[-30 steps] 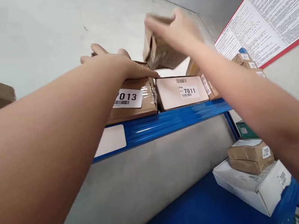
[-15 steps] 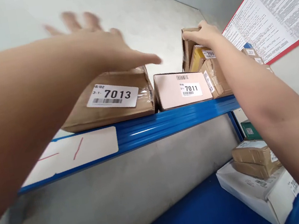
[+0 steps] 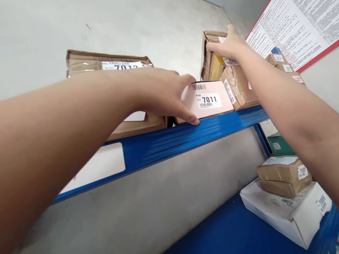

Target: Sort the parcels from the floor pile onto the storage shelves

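My left hand [image 3: 167,91] is at the left end of a pink box [image 3: 214,109] labelled 7011, its fingers over the top and its thumb against the lower front edge. To its left are stacked brown cardboard boxes [image 3: 82,65], partly hidden by my left arm. My right hand [image 3: 230,44] grips a tilted cardboard box [image 3: 204,50] at its upper part. A yellow parcel [image 3: 217,67] leans beside that box, and a taped brown parcel [image 3: 241,83] sits below.
A blue shelf beam [image 3: 159,145] carries the row. On the lower blue shelf [image 3: 203,241], a white box [image 3: 272,209] supports small brown boxes [image 3: 280,174], with a green box [image 3: 280,144] behind. A red-edged notice [image 3: 305,11] hangs on the right wall.
My left hand has come down and right onto the pink box, bringing the upper brown box at left into view. My right hand stays on the cardboard box, which shows more of its label.
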`<state>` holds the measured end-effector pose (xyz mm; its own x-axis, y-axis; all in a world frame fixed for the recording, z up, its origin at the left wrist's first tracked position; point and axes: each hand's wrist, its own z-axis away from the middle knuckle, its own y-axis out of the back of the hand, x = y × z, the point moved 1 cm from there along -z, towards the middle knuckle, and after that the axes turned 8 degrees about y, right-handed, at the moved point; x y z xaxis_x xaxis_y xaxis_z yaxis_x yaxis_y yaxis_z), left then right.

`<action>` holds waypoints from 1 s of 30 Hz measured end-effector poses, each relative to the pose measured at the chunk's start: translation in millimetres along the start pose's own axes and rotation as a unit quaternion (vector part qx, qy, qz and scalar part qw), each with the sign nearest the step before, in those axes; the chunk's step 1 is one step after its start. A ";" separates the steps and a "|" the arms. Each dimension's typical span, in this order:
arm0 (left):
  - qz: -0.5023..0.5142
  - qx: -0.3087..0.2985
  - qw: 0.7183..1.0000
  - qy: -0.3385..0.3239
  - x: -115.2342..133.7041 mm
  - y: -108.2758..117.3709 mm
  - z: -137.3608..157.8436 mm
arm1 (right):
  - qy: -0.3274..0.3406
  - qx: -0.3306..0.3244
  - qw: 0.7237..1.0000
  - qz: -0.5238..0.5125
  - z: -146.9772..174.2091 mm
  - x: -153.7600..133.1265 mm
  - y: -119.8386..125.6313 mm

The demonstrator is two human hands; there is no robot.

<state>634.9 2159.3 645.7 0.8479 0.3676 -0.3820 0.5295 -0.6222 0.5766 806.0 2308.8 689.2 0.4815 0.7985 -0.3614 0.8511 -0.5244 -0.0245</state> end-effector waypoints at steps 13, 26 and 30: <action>0.065 0.069 0.995 0.001 11.8 -13.2 15.4 | -0.011 -0.056 0.998 0.009 43.0 20.1 9.7; 0.004 0.045 0.999 -0.019 27.7 -21.0 -5.5 | -0.030 0.022 0.999 0.026 39.9 -6.4 23.2; -0.004 -0.015 0.997 -0.074 25.6 -14.9 -15.8 | -0.021 0.020 0.998 0.050 39.4 -6.0 51.7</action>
<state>649.1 2188.9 638.7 0.8322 0.2641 -0.4876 0.5378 -0.5987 0.5936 838.9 2265.3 653.4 0.5532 0.7293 -0.4026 0.7900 -0.6127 -0.0244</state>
